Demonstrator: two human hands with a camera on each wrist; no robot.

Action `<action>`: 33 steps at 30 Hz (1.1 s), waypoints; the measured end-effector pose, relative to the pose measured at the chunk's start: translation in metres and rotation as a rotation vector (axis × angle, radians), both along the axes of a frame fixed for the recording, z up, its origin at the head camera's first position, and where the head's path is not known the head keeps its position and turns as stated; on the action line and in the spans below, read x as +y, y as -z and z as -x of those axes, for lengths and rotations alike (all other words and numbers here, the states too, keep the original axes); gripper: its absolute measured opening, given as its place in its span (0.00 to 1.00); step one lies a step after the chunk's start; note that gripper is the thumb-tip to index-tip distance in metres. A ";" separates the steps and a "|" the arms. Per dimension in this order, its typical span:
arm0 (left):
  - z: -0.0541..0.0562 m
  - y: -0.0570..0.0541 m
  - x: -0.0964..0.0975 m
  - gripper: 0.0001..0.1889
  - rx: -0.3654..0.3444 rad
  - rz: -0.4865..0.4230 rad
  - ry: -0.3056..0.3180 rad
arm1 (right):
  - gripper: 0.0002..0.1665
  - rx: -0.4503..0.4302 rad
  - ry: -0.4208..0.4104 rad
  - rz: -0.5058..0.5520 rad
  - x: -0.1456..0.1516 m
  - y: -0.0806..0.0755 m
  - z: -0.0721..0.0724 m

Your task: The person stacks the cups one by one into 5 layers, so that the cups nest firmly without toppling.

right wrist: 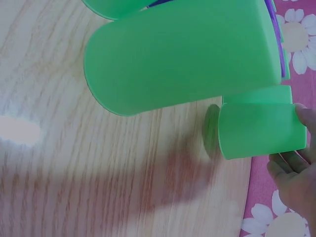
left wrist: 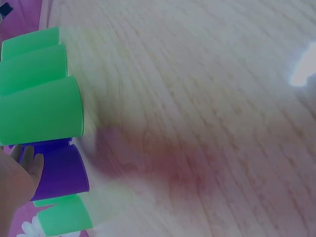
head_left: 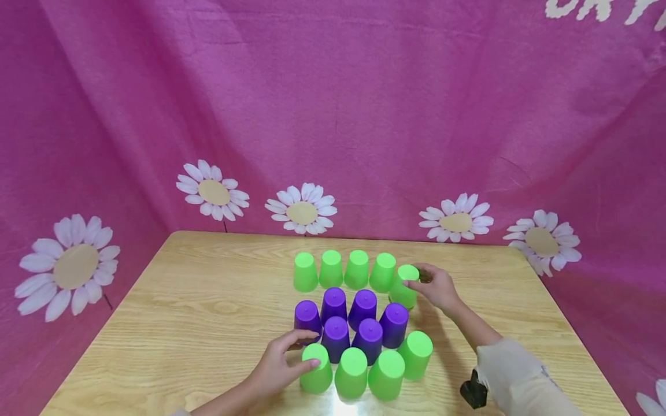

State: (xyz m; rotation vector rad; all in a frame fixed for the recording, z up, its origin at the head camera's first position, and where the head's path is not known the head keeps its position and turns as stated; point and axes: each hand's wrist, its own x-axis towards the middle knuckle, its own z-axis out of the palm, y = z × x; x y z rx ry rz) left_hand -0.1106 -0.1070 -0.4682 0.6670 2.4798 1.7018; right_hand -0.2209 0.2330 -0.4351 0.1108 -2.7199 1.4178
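Observation:
My right hand (head_left: 437, 287) grips a green cup (head_left: 404, 287) near its upturned base, at the right end of the back row. In the right wrist view that green cup (right wrist: 262, 131) has its rim a little above the table, over its own shadow. My left hand (head_left: 279, 362) reaches in from the left, fingers spread and extended. Its thumb overlaps the leftmost front green cup (head_left: 315, 372), and its fingertips lie against the leftmost purple cup (head_left: 307, 316). The left wrist view shows those fingers over a purple cup (left wrist: 61, 175).
Several upside-down purple cups (head_left: 335, 338) stand in the middle. More green cups form a back row (head_left: 357, 271) and a curved front row (head_left: 387, 375). The wooden table (head_left: 208, 300) ends at a pink cloth (head_left: 333, 115) printed with daisies.

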 end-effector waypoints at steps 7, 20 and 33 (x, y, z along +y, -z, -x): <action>-0.003 0.007 0.002 0.25 0.122 0.003 0.047 | 0.27 0.017 0.041 -0.012 0.005 -0.004 0.005; -0.004 0.013 0.003 0.31 0.103 -0.002 0.052 | 0.27 0.003 0.074 0.010 0.006 0.005 0.018; -0.004 0.020 0.003 0.30 0.122 -0.012 0.053 | 0.26 -0.018 0.138 -0.027 0.001 0.008 0.025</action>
